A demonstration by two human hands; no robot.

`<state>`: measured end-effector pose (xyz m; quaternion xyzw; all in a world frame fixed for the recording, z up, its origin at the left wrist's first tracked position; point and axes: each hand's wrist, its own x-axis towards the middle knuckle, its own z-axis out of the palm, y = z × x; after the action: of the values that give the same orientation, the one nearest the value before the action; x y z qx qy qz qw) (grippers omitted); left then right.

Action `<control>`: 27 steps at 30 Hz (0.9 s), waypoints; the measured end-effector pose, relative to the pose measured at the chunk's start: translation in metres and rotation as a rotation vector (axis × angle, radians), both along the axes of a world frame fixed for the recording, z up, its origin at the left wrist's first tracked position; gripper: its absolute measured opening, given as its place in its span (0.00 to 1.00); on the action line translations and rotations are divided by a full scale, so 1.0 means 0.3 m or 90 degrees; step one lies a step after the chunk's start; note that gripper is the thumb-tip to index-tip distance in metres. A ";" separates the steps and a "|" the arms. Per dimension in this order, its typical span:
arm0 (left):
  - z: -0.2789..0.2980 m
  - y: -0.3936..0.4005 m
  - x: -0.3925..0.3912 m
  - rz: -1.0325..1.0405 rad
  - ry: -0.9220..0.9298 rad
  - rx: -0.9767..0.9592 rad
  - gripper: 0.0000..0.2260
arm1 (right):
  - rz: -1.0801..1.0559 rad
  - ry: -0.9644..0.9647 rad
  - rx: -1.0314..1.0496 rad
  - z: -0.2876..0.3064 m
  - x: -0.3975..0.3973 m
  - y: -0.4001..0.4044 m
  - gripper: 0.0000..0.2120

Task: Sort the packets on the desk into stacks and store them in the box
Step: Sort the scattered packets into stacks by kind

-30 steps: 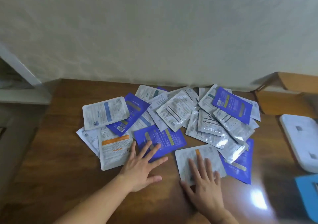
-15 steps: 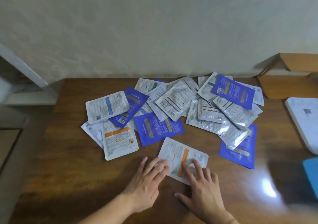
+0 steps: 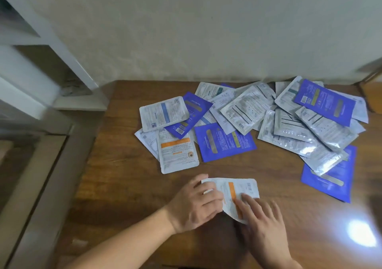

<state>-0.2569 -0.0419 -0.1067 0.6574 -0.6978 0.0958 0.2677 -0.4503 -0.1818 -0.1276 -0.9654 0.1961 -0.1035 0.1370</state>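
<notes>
While my left hand curls its fingers over the left end of a white packet with an orange stripe, my right hand lies flat with straight fingers on its right end. The packet sits on the brown desk near me, apart from the others. Farther back, more white, silver and blue packets lie in a messy pile near the wall.

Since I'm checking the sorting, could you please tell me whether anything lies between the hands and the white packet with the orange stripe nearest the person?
Nothing visible does. The left hand and right hand both already rest on the orange-striped packet, which lies alone on the desk, apart from the pile.
</notes>
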 end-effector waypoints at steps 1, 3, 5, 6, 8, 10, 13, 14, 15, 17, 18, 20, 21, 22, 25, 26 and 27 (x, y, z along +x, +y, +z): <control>0.048 -0.011 -0.015 0.027 0.060 -0.056 0.01 | 0.002 -0.046 0.024 0.038 0.014 0.008 0.21; 0.146 -0.026 -0.032 0.095 0.156 -0.161 0.06 | -0.050 -0.113 0.140 0.124 0.043 0.029 0.11; 0.195 -0.028 -0.035 0.165 0.179 -0.220 0.13 | -0.131 -0.129 0.379 0.182 0.071 0.045 0.07; 0.190 -0.025 -0.034 0.174 0.164 -0.194 0.16 | -0.165 -0.119 0.477 0.189 0.086 0.042 0.09; 0.124 -0.012 -0.037 0.160 0.103 -0.025 0.20 | -0.189 -0.046 0.570 0.165 0.107 0.020 0.10; 0.019 0.016 -0.051 0.162 0.057 0.196 0.24 | -0.211 0.028 0.624 0.137 0.129 0.006 0.07; -0.095 0.052 -0.070 0.158 0.042 0.472 0.33 | -0.249 0.095 0.613 0.078 0.138 0.000 0.04; -0.115 0.059 -0.071 0.152 0.037 0.518 0.35 | -0.275 0.108 0.586 0.069 0.135 -0.003 0.04; -0.125 0.063 -0.067 0.151 0.032 0.542 0.36 | -0.308 0.113 0.543 0.068 0.128 -0.010 0.06; -0.132 0.063 -0.057 0.139 0.031 0.554 0.37 | -0.342 0.114 0.382 0.084 0.100 -0.038 0.08; -0.127 0.062 -0.052 0.132 0.035 0.554 0.39 | -0.316 0.114 0.258 0.092 0.082 -0.058 0.09; -0.110 0.064 -0.045 0.133 0.026 0.559 0.43 | -0.174 0.072 0.084 0.083 0.043 -0.099 0.18; -0.096 0.064 -0.040 0.146 0.022 0.573 0.45 | -0.081 0.080 0.055 0.069 0.031 -0.113 0.26; -0.087 0.064 -0.035 0.160 0.026 0.577 0.48 | 0.011 0.114 0.025 0.051 0.024 -0.125 0.36; -0.082 0.059 -0.023 0.162 0.051 0.565 0.53 | 0.156 0.237 -0.012 -0.006 0.036 -0.148 0.54; -0.072 0.053 -0.021 0.160 0.072 0.591 0.54 | 0.174 0.262 -0.009 -0.015 0.047 -0.152 0.55; -0.062 0.047 -0.015 0.159 0.078 0.605 0.54 | 0.181 0.282 -0.005 -0.016 0.057 -0.154 0.56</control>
<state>-0.2613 -0.0278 -0.1252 0.7899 -0.5631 -0.2406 -0.0349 -0.4331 -0.2280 -0.1324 -0.9830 0.0829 0.1300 0.0999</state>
